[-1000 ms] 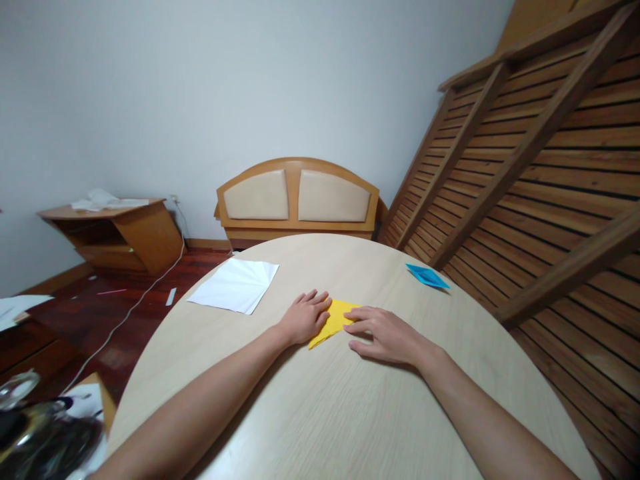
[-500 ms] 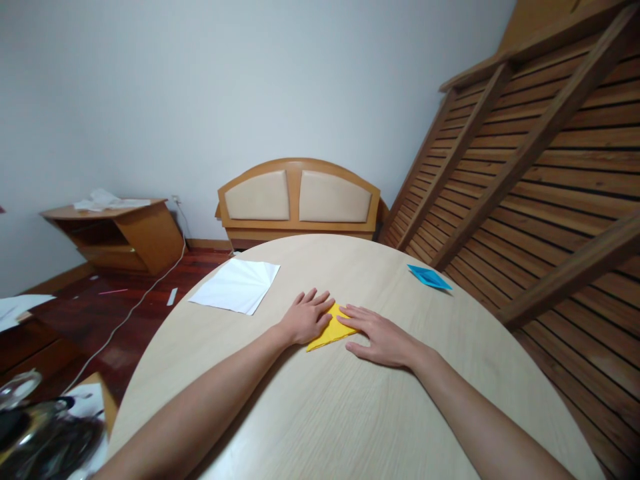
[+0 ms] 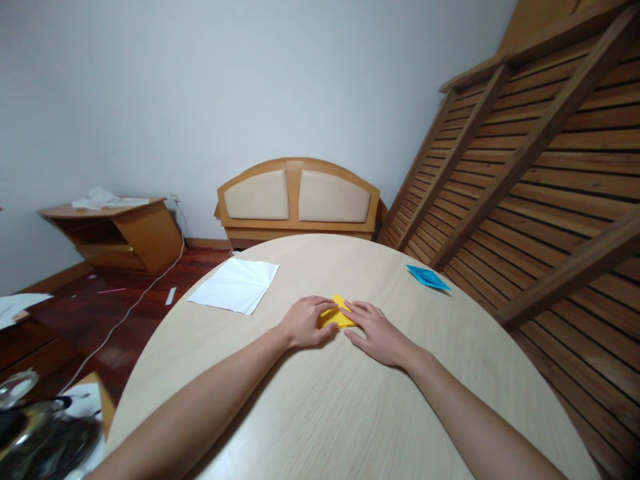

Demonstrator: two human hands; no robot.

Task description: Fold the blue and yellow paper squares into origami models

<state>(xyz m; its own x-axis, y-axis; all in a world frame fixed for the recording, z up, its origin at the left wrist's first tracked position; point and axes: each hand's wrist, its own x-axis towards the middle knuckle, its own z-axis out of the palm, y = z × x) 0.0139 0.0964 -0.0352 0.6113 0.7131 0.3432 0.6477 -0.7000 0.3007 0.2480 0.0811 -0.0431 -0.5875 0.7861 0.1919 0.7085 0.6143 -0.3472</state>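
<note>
A folded piece of yellow paper (image 3: 341, 319) lies on the round table between my two hands. My left hand (image 3: 307, 322) is curled round its left part, with the fingers on top and the thumb along the near edge. Part of the paper is hidden under these fingers. My right hand (image 3: 376, 333) rests from the right with its fingertips laid on the paper's right side. Its fingers are stretched out and the thumb stands apart on the table.
A creased white paper sheet (image 3: 233, 287) lies on the table (image 3: 320, 413) at the left. At the right edge sits a folded blue paper (image 3: 428, 277). A headboard (image 3: 300, 160) stands behind, and a slatted wooden frame (image 3: 545, 167) leans on the right.
My left hand went from lying flat with spread fingers to curling round the paper. Less of the yellow paper's left corner shows, and its near edge looks shorter. My right hand has barely moved.
</note>
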